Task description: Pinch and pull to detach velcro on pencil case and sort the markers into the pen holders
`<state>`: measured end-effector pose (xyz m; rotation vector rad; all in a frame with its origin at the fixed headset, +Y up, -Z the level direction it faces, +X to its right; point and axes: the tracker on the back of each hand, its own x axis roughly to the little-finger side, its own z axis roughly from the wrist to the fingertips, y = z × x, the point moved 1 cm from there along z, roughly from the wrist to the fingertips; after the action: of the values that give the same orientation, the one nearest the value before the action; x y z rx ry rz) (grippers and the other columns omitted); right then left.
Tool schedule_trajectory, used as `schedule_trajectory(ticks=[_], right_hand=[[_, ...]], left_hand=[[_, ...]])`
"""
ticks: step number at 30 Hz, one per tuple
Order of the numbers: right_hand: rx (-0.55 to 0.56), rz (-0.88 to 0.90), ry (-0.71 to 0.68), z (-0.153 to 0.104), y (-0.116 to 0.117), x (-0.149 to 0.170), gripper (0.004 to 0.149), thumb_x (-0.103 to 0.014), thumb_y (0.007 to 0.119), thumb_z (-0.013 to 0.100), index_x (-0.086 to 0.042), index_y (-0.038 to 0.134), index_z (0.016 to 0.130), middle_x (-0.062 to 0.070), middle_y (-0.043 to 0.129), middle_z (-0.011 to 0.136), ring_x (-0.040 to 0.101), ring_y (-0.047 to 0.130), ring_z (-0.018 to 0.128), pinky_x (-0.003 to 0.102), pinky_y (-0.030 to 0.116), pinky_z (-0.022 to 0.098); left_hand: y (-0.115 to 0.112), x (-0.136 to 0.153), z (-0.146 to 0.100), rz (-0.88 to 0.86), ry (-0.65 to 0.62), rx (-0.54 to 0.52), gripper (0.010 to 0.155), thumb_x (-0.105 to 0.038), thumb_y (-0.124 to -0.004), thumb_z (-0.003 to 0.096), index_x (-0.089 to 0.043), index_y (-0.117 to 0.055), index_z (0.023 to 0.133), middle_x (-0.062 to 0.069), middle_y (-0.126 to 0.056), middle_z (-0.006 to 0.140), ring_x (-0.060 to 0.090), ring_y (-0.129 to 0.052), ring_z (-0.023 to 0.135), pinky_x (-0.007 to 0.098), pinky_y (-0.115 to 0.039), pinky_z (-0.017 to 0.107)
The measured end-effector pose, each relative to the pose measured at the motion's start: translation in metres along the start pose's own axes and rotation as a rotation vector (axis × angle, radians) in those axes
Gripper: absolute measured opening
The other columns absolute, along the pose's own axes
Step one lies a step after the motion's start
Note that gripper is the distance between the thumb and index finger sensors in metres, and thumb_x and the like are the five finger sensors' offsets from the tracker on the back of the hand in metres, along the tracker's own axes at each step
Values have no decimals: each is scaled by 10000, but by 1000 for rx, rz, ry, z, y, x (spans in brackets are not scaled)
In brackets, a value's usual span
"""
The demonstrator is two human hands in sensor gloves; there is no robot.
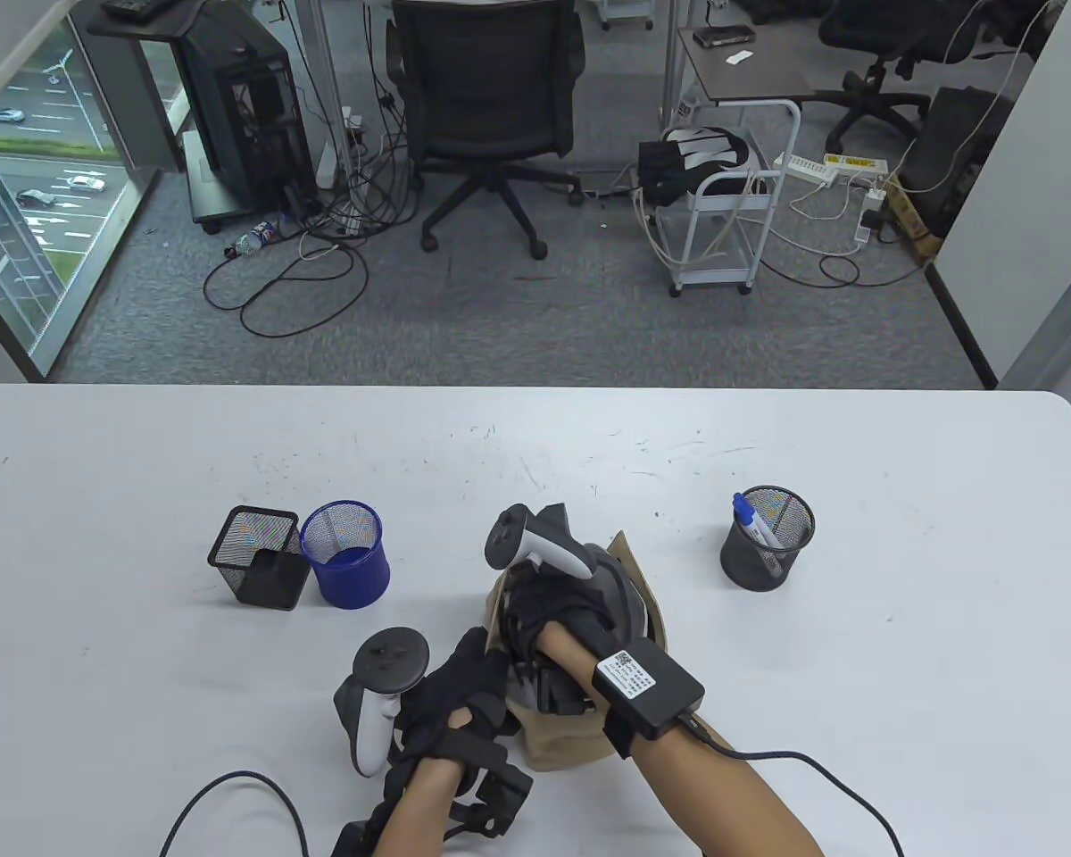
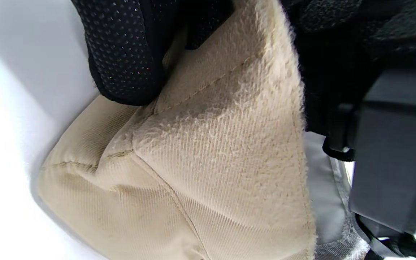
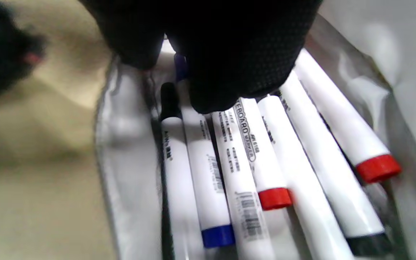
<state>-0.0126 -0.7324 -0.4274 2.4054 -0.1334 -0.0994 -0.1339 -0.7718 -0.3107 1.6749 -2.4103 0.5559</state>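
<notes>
Near the front edge of the white bench [image 1: 857, 625] lies a beige fabric pencil case [image 1: 571, 741] with a grey lining, opened. The left hand [image 1: 460, 705] pinches the case's fuzzy beige flap [image 2: 229, 144] between its fingers [image 2: 125, 54]. The right hand [image 1: 558, 616] reaches inside the case, fingers [image 3: 226, 65] curled down onto white whiteboard markers [image 3: 244, 169] with red, blue and black caps. A square black mesh holder [image 1: 259, 558] and a round blue mesh holder [image 1: 348, 553] stand touching left of centre; a round black mesh holder [image 1: 767, 540] toward the right edge contains one blue-capped marker [image 1: 754, 525].
</notes>
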Motion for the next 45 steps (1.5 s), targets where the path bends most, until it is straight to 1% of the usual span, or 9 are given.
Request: schedule_trajectory(ticks=[8,12,17,22,28,33,38,41,45], right_hand=[[79,-238,92,13,12,-11,729,-447,992,327,-76,817,930,136,1022,758,222,1083,451,348,904,303],[123,-341,96,15,20,-18,729,-452,997,318,-93,820,927,111,1026,726,194,1064,385,329,891,289],[115,-289,72,9,15,-13,696,-424,1002,326,-99,828,916,75,1040,666,171,1054,332,326,886,266],[226,-103,-37,-31,-19,3,622,-421,978,350,-107,856,874,80,1044,656,182,1071,328,331,894,256],[497,265,-188,-103,-82,55,582,-405,971,371,-117,860,864,80,1041,665,208,1070,358,352,888,281],[746,506,-122,-132,-113,114,562,-379,956,396,-140,835,890,70,1018,723,240,1056,435,383,875,331],[897,546,36,-140,-131,169,561,-375,943,408,-148,816,905,63,1005,749,247,1051,468,392,871,350],[939,521,144,-138,-137,197,563,-366,935,417,-156,798,921,56,994,776,257,1044,507,400,866,369],[917,497,276,-125,-135,228,559,-351,925,430,-166,781,938,52,979,812,266,1035,554,410,861,389]], left_hand=[[0,1,0,6,9,-10,697,-369,-625,589,-5,-437,1153,330,-645,1101,466,-894,861,386,-974,449],[-2,0,0,19,4,-7,697,-368,-625,589,-6,-435,1153,328,-643,1104,465,-890,865,384,-974,452],[-1,0,0,6,5,-2,696,-367,-624,590,-6,-435,1154,327,-643,1105,463,-890,867,386,-974,452],[-1,0,0,-2,6,1,696,-367,-623,590,-4,-435,1153,328,-646,1102,462,-893,864,384,-974,452],[0,0,0,-7,8,2,695,-366,-623,590,-7,-434,1154,324,-644,1105,461,-891,867,385,-974,452],[0,0,0,-7,7,4,695,-366,-624,590,-8,-434,1154,326,-644,1104,463,-891,866,384,-974,452],[0,0,0,-14,10,5,695,-365,-624,590,-6,-434,1154,326,-644,1105,463,-891,865,386,-973,453],[0,0,0,-12,10,7,695,-366,-623,590,-6,-434,1154,326,-644,1104,463,-892,865,385,-973,453],[1,0,0,-12,11,9,696,-368,-623,591,-9,-432,1155,324,-643,1106,461,-892,867,384,-973,454]])
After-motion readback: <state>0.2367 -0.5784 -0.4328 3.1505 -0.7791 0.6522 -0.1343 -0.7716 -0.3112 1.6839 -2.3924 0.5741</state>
